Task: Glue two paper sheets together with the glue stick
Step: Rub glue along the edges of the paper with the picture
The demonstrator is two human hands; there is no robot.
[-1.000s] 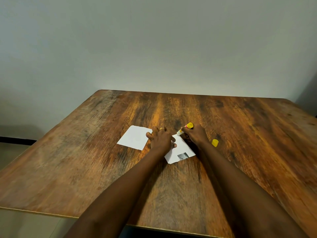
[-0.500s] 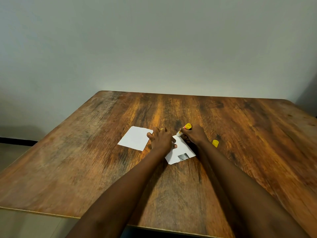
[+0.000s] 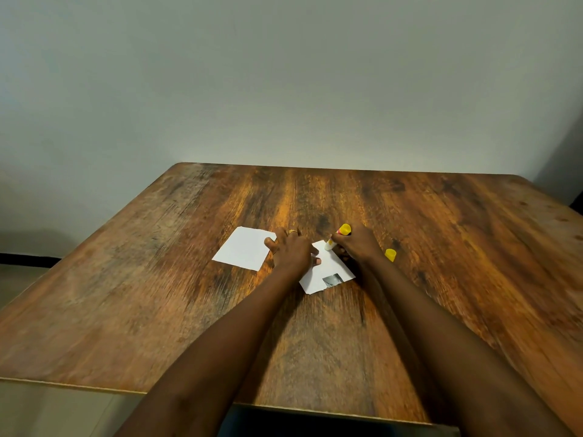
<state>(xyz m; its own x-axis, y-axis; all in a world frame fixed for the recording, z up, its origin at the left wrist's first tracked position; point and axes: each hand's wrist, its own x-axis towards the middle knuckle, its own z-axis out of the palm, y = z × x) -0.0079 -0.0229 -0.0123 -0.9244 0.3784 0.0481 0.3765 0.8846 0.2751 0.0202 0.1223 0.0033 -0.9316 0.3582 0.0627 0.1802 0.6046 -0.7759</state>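
Plain grey wall behind a wooden table [image 3: 410,279]. Left hand [image 3: 291,250] lies flat, pinning a printed paper sheet [image 3: 325,275]; a blank sheet [image 3: 244,247] sits just left. Right hand [image 3: 356,244] grips the uncapped glue stick [image 3: 337,236], tip on the pinned sheet. Its yellow cap [image 3: 390,255] stands nearby; no containers. Likely risks: the sheet creasing if the pinning loosens, or glue smearing onto the wood.
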